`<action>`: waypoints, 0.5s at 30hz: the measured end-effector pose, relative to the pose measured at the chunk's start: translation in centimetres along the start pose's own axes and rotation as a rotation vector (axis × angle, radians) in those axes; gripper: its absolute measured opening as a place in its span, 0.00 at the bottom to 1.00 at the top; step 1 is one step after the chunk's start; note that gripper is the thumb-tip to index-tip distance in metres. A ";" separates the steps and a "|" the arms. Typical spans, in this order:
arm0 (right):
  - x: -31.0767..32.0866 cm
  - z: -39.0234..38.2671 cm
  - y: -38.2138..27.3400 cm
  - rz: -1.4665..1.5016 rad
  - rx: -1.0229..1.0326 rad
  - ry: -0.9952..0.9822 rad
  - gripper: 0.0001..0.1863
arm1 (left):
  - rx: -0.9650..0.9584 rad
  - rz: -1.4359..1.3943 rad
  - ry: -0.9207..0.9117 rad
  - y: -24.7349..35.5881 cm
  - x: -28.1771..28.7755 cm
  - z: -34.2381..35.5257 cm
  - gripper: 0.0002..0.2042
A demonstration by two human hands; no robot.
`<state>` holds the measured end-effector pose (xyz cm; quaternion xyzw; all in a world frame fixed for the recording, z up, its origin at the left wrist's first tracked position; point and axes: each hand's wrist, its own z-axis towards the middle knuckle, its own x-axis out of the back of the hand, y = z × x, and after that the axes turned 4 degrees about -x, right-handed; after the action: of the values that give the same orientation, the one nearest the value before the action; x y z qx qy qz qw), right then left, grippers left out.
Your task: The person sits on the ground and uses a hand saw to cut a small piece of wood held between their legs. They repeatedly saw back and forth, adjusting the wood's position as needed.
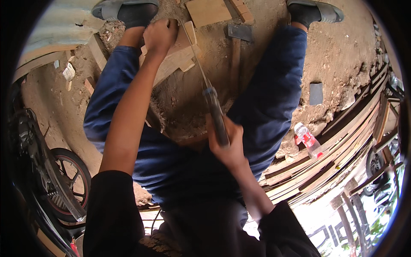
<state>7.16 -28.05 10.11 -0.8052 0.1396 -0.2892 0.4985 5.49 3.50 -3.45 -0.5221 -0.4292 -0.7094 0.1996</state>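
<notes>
My left hand [160, 36] presses down on a pale wooden block [175, 58] that lies on the dirt ground between my feet. My right hand [227, 145] is closed around the dark handle of a hand saw [209, 92]. Its thin blade runs up and across the wooden block, close beside my left hand. I sit with my knees apart in dark blue trousers, with grey sandals on both feet.
A hammer [237, 40] with a wooden handle and other wood pieces [207, 10] lie on the dirt near the block. A plastic bottle [308, 139] rests by stacked planks [342, 141] on the right. A motorcycle wheel [68, 180] stands at the lower left.
</notes>
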 end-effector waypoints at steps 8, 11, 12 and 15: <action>-0.3 0.5 -0.6 0.037 -0.048 -0.020 0.11 | 0.022 -0.030 0.009 -0.1 -0.2 0.0 0.17; -0.6 0.9 0.1 0.012 -0.040 -0.036 0.09 | 0.001 -0.006 0.006 0.4 0.3 -0.3 0.18; -1.4 2.4 0.3 -0.016 -0.033 -0.054 0.09 | 0.019 -0.023 -0.001 0.5 0.3 -0.6 0.18; -2.9 4.4 -0.6 -0.051 0.000 0.028 0.05 | 0.036 -0.042 -0.009 0.5 0.4 -0.1 0.19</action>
<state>7.46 -23.04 8.21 -0.8043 0.1258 -0.3133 0.4889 5.63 3.17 -2.95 -0.5125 -0.4535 -0.7033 0.1923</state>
